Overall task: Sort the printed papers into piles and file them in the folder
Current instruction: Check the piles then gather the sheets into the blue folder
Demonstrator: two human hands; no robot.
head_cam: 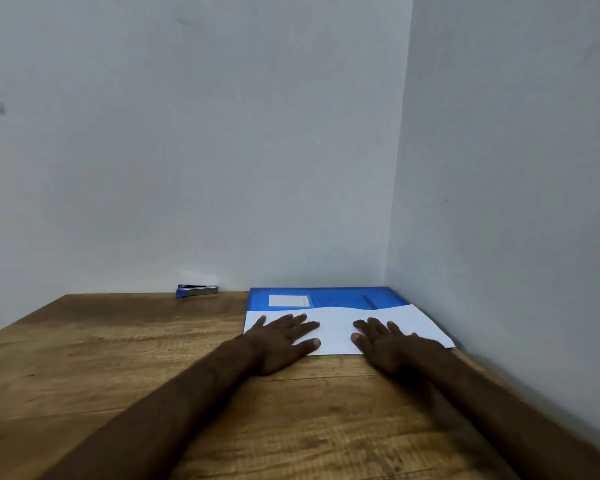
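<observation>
A blue folder [329,296] with a white label lies flat in the far right corner of the wooden table. White papers [336,327] lie on its near part, covering the front of it. My left hand [281,339] rests palm down on the left part of the papers, fingers spread. On the right part of the papers my right hand [383,342] lies flat in the same way. Neither hand grips anything. Whether the papers are one sheet or a stack is not clear.
A blue and silver stapler [196,291] sits at the table's [118,375] far edge against the back wall, left of the folder. A side wall [516,202] runs along the table's right edge, close to the folder.
</observation>
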